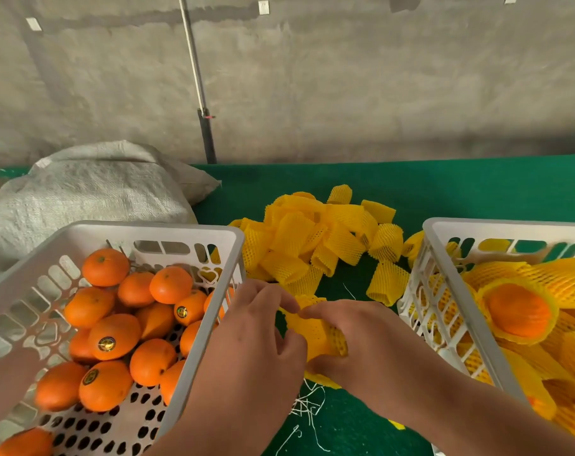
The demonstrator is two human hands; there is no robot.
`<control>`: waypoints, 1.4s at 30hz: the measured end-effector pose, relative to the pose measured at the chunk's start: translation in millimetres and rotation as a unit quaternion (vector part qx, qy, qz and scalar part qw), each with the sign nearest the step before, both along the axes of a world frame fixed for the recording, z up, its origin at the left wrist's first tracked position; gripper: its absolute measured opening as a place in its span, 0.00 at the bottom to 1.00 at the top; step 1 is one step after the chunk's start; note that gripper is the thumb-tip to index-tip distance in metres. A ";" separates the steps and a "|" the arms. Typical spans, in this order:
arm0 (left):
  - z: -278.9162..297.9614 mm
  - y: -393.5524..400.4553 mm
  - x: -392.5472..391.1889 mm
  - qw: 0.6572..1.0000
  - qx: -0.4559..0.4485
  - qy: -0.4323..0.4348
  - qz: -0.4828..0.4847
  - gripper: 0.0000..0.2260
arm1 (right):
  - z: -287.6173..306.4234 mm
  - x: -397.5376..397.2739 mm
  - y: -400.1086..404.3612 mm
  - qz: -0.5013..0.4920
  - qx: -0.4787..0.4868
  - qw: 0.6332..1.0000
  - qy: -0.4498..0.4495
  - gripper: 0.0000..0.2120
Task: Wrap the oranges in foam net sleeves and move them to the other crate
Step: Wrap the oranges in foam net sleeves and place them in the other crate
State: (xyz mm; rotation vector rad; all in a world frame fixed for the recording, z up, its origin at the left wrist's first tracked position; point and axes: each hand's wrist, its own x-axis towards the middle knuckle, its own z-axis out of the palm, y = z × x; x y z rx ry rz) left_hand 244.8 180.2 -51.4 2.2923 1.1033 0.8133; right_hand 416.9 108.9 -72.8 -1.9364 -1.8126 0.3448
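Sleeve in hand: a yellow foam net sleeve [315, 330] is held between the two hands, above the green table [444, 189].
Left hand [259, 334]: fingers are curled on the sleeve's left edge, pinching it near the top.
Right hand [355, 334]: fingers are curled round the sleeve's right end and underside.
Long axis: the sleeve is seen slanting from upper left to lower right, its open mouth towards the right hand.
Orange inside: cannot be told; no fruit is seen through the net.
Bare oranges [115, 337]: just left of the left hand, in the left crate [194, 230]; the left hand is judged nearer.
Other crate [444, 225]: just right of the right hand, holding wrapped oranges [517, 312].
Spare sleeves [312, 238]: piled beyond both hands.
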 end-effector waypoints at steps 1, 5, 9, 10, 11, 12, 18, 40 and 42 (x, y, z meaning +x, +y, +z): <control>3.8 -0.8 -1.4 1.000 0.008 -0.006 -0.003 0.10 | -1.2 0.7 -0.1 -0.003 0.000 1.000 -0.005 0.34; 18.9 3.6 -9.4 0.997 0.075 -0.006 0.003 0.08 | -1.7 1.7 -0.1 -0.008 -0.007 1.000 -0.014 0.34; 30.6 35.1 -25.8 0.987 0.145 0.007 0.073 0.08 | 1.9 0.0 -1.8 0.000 -0.005 1.000 -0.003 0.33; 29.4 47.3 -31.2 0.985 0.145 0.017 0.097 0.08 | 3.1 -0.3 -2.1 0.001 -0.006 1.000 -0.004 0.33; 26.7 59.9 -37.2 0.983 0.134 0.032 0.121 0.10 | 4.5 -1.1 -2.3 0.002 -0.008 1.000 -0.004 0.33; 21.9 72.0 -44.2 0.982 0.115 0.053 0.142 0.12 | 6.1 -1.8 -2.4 0.004 -0.011 1.000 -0.006 0.33; -27.1 117.7 -83.7 0.960 0.004 0.187 0.207 0.24 | 8.6 -2.4 -2.5 0.009 -0.028 1.000 -0.008 0.33; -34.7 158.6 -83.3 0.967 -0.031 0.037 0.249 0.25 | -1.6 1.8 0.4 0.008 -0.027 1.000 0.006 0.33; -3.2 135.2 -75.8 0.960 -0.118 -0.125 0.222 0.22 | -1.1 1.6 0.7 0.009 -0.026 1.000 0.009 0.33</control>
